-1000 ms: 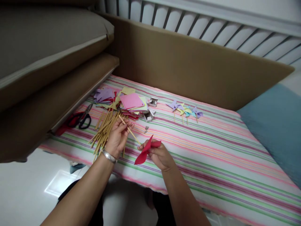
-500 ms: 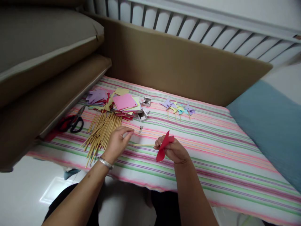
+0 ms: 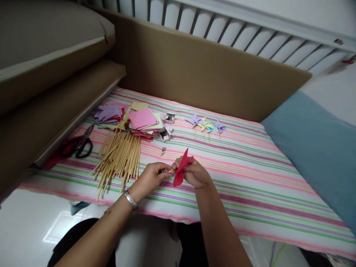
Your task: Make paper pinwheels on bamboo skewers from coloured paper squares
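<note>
My right hand grips a red paper pinwheel over the front part of the striped cloth. A thin wooden stick points left from the pinwheel, mostly covered by fingers. Closed in a pinch on this stick, close to the right fingertips, is my left hand, with a silver bangle at the wrist. Left of that hand lies a loose bundle of wooden sticks. Several tiny metal pieces, too small to make out, rest on the cloth just beyond the hands.
Behind the sticks are stacked coloured paper squares, cut purple papers and small open boxes. Black-handled scissors lie at the left. Several small pinwheels lie farther back. A brown board stands along the rear.
My left hand has moved right to the red pinwheel and closed on its stick. The stick's free length is now mostly hidden by fingers. The camera view has shifted slightly.
</note>
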Tool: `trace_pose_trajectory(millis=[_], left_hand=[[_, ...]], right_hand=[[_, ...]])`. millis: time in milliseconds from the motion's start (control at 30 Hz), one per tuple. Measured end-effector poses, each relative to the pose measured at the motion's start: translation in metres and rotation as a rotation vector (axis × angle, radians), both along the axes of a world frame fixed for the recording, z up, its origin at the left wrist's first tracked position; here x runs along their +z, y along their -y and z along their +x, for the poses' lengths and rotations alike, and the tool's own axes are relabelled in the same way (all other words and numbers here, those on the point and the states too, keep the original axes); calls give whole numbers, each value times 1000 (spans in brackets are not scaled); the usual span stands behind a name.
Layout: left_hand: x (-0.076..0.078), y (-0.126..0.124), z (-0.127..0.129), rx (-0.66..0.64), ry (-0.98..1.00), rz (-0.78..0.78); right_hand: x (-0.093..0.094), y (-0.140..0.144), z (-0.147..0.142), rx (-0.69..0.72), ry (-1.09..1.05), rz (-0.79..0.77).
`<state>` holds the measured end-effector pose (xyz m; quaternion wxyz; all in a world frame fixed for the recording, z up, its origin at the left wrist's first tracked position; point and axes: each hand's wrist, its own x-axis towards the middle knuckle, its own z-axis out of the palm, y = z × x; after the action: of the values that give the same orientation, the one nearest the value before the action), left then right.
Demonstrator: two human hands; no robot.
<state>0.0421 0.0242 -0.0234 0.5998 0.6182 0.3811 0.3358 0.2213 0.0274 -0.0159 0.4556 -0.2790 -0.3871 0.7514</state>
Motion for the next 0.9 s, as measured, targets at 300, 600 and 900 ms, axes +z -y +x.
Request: trace_pose_trajectory(millis=[300,600,900], left_hand=[[7,-8,-11,211,257,-361],[17,-6,-19,203,423,-488],[24,-6,-18,195,400,-417]], right_hand=[[4,0,2,-182,29,147],[31,22,-27,-104,679,549],[34,30,-37,-375,865,818]])
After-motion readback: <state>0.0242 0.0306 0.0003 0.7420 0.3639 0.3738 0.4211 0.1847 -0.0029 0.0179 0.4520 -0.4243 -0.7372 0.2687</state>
